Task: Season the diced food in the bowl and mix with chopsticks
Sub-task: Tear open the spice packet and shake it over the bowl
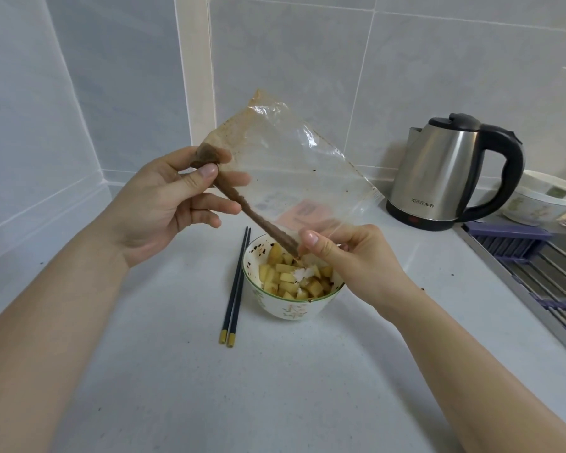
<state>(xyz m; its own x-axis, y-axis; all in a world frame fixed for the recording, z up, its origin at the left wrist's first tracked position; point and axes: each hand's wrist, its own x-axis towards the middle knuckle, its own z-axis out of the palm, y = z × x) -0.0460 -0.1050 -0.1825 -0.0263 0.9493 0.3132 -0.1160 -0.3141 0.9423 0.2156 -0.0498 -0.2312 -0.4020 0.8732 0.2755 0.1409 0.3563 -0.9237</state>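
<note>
Left hand pinching the upper corner of a clear plastic seasoning bag, brown powder banked along its lower fold; right hand pinching the lower corner just above the bowl. Diced yellow food with a white mound inside the bowl, on the white counter. Dark chopsticks lying just left of the bowl, steel kettle well to the right.
</note>
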